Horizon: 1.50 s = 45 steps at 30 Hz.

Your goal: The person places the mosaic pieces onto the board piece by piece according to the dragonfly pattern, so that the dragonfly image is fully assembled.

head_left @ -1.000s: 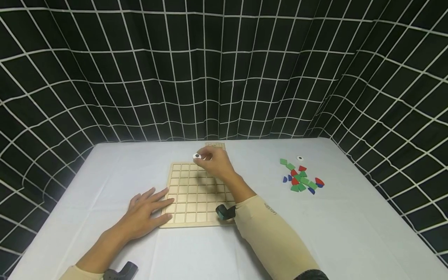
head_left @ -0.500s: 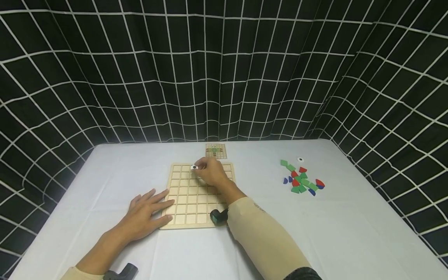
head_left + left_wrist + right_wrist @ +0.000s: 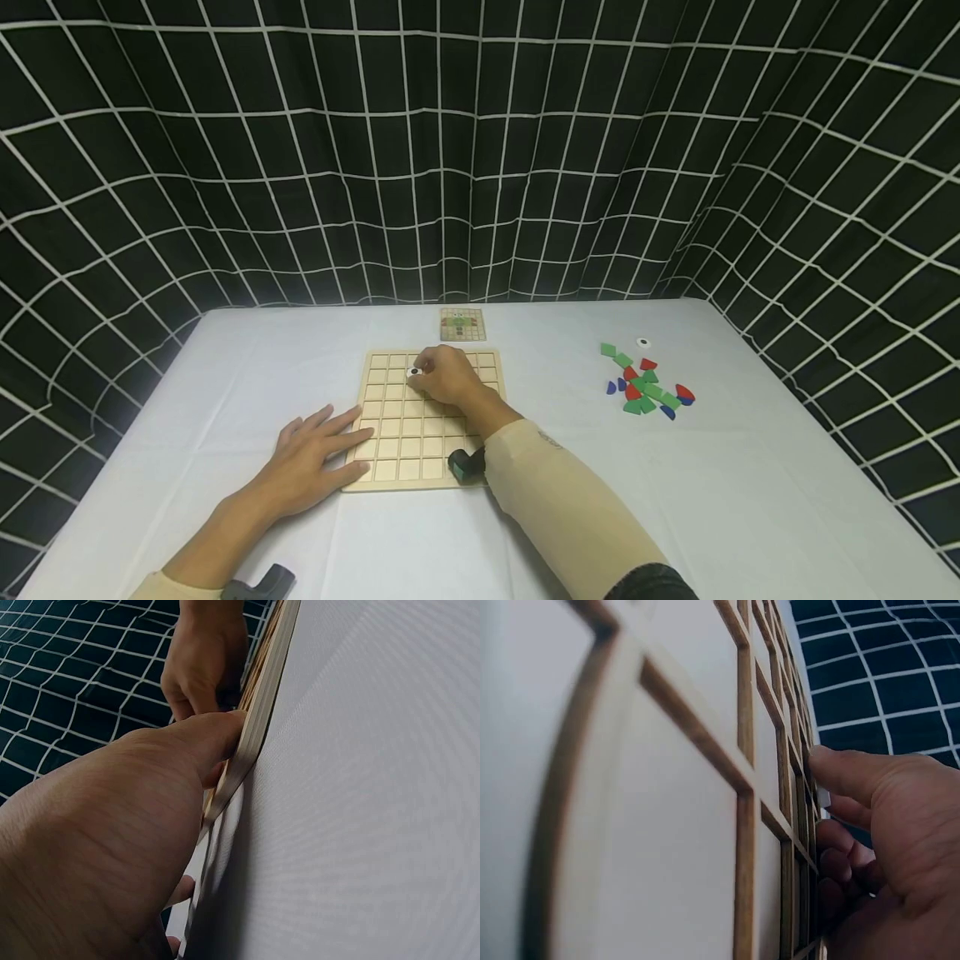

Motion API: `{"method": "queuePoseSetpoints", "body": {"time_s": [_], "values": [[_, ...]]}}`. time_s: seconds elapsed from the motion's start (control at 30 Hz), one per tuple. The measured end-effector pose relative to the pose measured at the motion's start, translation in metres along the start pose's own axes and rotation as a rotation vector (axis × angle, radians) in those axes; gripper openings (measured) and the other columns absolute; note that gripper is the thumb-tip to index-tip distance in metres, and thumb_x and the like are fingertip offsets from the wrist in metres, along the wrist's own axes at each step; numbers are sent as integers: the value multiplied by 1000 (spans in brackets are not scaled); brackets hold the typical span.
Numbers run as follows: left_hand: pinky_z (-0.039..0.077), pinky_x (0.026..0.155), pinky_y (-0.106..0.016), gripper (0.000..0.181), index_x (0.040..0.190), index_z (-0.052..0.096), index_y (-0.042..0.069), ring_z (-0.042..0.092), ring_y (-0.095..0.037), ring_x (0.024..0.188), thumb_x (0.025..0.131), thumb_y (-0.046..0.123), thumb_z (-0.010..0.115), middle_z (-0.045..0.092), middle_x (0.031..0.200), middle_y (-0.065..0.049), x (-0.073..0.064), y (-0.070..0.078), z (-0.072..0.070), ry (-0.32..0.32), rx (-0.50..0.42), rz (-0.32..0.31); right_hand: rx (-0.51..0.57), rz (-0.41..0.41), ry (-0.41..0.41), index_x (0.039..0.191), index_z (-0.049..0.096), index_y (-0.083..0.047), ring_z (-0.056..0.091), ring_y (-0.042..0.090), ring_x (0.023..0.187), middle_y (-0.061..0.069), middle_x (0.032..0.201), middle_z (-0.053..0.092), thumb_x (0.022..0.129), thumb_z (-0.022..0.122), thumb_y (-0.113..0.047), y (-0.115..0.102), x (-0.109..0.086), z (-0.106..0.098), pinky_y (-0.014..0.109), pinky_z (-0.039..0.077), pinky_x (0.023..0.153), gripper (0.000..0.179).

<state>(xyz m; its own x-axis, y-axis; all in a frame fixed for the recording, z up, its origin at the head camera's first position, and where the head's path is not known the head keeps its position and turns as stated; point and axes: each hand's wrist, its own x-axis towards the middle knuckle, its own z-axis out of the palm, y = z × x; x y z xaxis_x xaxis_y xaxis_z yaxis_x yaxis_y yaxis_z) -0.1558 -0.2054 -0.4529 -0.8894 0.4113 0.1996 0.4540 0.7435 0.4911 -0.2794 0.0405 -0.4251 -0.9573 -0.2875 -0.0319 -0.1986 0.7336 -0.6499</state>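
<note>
A wooden grid board (image 3: 408, 446) lies on the white table. My right hand (image 3: 448, 375) is over its upper part and pinches a white disc with a black dot (image 3: 414, 372) between thumb and fingers. In the right wrist view, the thumb (image 3: 847, 769) comes close to the grid's raised strips, and only a sliver of the disc shows. My left hand (image 3: 311, 458) rests at the board's left edge with fingers spread. In the left wrist view, the left thumb (image 3: 202, 739) lies on the board's rim (image 3: 262, 697).
Behind the board lies a small pattern card (image 3: 462, 325) with a coloured figure. To the right are several loose green pieces (image 3: 652, 389), red pieces (image 3: 685, 390), blue pieces (image 3: 667, 411) and another dotted disc (image 3: 643, 342). A black gridded curtain (image 3: 480, 167) surrounds the table.
My right hand has come down and toward me with the disc, from beyond the board's far edge to over its upper cells. The pattern card is uncovered. The left hand stays in place.
</note>
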Motion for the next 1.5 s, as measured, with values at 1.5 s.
{"method": "queuePoseSetpoints", "body": {"time_s": [1.5], "values": [[16,115,-82,48,138,76,12,37,-57,150,100,40,78,54,161,-16,1,-1,0,-5,-14,-14,65,-438,373,118,78,1,62,32,96,10,100,70,92,85,-4,11,-98,-144,48,54,83,27]]}}
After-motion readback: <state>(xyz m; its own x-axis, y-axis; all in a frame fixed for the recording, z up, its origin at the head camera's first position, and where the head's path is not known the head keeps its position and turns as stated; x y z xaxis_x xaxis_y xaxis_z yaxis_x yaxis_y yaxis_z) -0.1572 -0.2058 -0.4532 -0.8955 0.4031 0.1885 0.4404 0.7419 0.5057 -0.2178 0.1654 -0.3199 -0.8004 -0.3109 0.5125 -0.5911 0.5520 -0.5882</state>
